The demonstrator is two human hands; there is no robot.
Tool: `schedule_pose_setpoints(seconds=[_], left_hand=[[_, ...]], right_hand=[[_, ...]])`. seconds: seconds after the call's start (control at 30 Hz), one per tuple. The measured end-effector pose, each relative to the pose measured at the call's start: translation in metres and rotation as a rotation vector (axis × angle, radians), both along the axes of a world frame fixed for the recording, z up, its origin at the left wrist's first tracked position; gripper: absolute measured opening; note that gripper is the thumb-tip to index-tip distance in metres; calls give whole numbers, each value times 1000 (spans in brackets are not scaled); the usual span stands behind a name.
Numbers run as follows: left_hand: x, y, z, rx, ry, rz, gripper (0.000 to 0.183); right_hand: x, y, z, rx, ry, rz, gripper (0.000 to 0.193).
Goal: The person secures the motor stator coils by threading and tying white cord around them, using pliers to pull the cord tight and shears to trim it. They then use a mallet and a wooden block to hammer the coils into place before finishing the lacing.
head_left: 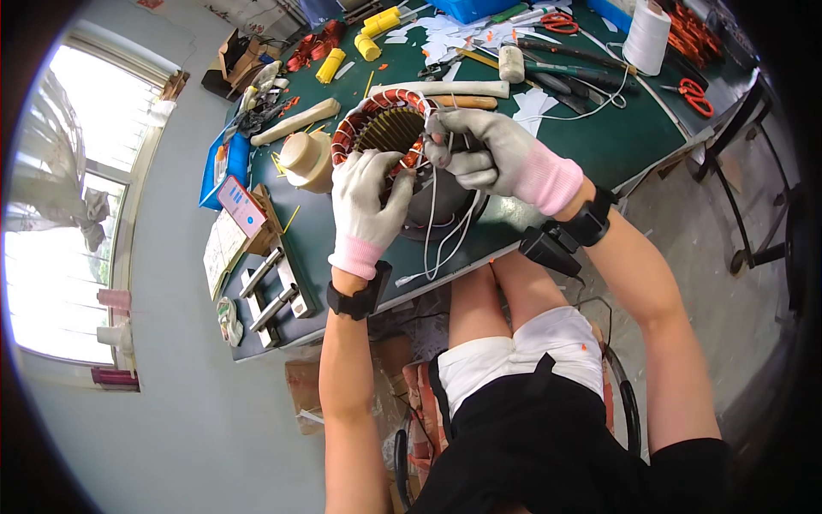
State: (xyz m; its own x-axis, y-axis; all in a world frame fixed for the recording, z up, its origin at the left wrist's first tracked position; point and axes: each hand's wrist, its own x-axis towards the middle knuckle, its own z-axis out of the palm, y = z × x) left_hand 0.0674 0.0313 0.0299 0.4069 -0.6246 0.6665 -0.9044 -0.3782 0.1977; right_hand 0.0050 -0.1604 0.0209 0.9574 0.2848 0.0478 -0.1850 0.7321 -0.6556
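A motor stator stands on the green table, open end up. Its ring of red copper winding is wrapped at intervals with white lacing cord. My left hand, in a whitish glove with a pink cuff, is closed over the near left rim, thumb and fingertips at the winding. At the right rim my right hand, gloved alike, has its fingers pinched together on the cord. Loose loops of that cord hang down the near side of the stator to the table edge. The exact pinch point is partly hidden by the fingers.
Left of the stator sit a cream round block and a wooden stick. A mallet, red scissors, a thread cone and paper scraps lie behind. A metal frame and a phone are at left.
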Motion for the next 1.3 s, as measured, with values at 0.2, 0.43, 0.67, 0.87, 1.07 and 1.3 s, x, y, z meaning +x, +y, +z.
schedule_pose_setpoints(seconds=[0.2,0.43,0.67,0.87,1.07,1.3], left_hand=[[0,-2,0,-63,29,-3,11],[7,5,-3,-49,69,25,13],[13,4,-6,-88,4,-23,13],[8,1,-3,-80,1,6,12],[9,0,-3,-87,-20,5,11],[8,1,-1,-78,22,-4,12]], right_hand=[[-40,-31,-24,-1422,-106,-746,27],[-33,-20,4,-1531,-767,-828,27],[6,-24,27,-1353,-943,-574,37],[10,-32,55,-1376,-869,-322,39],[26,-30,33,-1316,-960,-276,32],[17,-52,28,-1704,-922,-510,14]])
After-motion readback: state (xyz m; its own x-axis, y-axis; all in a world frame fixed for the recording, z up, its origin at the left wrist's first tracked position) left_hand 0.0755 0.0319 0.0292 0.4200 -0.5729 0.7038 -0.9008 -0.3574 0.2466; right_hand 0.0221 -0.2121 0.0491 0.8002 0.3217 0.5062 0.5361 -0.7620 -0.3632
